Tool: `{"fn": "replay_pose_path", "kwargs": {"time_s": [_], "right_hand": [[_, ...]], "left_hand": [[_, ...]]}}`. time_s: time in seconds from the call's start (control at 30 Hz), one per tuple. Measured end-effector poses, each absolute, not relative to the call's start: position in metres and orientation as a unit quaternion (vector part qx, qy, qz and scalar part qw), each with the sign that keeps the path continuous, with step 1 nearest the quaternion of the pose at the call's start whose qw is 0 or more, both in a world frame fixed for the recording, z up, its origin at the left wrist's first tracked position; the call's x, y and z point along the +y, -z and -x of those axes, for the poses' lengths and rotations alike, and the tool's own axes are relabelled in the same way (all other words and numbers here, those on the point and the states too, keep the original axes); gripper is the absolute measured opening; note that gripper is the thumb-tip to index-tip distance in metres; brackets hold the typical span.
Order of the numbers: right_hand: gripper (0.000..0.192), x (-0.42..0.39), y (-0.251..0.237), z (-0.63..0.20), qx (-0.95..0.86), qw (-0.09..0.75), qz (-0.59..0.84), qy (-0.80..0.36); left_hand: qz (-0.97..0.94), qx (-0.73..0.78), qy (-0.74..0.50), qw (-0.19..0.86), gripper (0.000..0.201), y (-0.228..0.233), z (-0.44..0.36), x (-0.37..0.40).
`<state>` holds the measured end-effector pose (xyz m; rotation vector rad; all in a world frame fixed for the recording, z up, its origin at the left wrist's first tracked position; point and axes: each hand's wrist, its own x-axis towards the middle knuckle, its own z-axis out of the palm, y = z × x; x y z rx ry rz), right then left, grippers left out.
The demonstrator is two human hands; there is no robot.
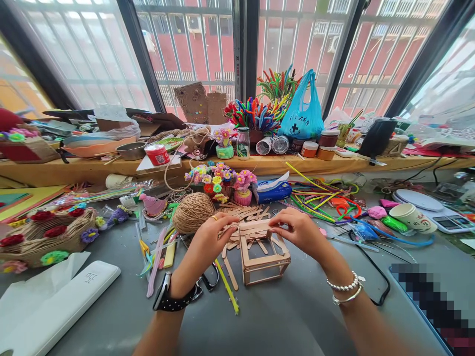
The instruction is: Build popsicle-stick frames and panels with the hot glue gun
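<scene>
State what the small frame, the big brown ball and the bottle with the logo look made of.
Small frame: likely wood, seemingly unvarnished; pale, flat sticks without gloss. Brown ball: probably jute or similar twine, rough and matt; wound strands show. Bottle: glass or perhaps plastic, smooth, glossy; its walls look see-through.

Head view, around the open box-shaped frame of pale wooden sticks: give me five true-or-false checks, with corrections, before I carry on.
1. The left hand and right hand are both at the top of the open box-shaped frame of pale wooden sticks. True.
2. The black watch strap with white dots is on the right wrist. False: the strap is on the left wrist.
3. The round ball of brown twine is right of the frame. False: the ball is left of it.
4. The fuzzy yellow stick lies on the grey table. True.
5. Silver-coloured bracelets are on the right wrist. True.
</scene>
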<state>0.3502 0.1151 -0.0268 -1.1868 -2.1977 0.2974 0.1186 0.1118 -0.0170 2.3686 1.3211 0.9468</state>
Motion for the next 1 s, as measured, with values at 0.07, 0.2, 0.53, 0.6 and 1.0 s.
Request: {"fn": "replay_pose_path", "kwargs": {"time_s": [0.07, 0.2, 0.53, 0.6, 1.0], "right_hand": [[0.009, 0.116, 0.028, -0.349, -0.834, 0.307, 0.445, -0.109], [0.008, 0.115, 0.029, -0.349, -0.838, 0.305, 0.44, -0.104], [0.006, 0.115, 0.026, -0.35, -0.838, 0.298, 0.447, -0.099], [0.006, 0.115, 0.026, -0.35, -0.834, 0.293, 0.456, -0.1], [0.014, 0.115, 0.025, -0.355, -0.816, 0.307, 0.477, -0.109]], "left_hand": [[-0.816, 0.457, -0.327, 0.137, 0.019, 0.017, -0.119, 0.111], [-0.814, 0.456, -0.332, 0.138, 0.018, 0.016, -0.12, 0.11], [-0.82, 0.452, -0.322, 0.137, 0.02, 0.017, -0.124, 0.109], [-0.825, 0.449, -0.316, 0.134, 0.02, 0.019, -0.126, 0.109], [-0.833, 0.446, -0.301, 0.134, 0.02, 0.023, -0.129, 0.111]]}}
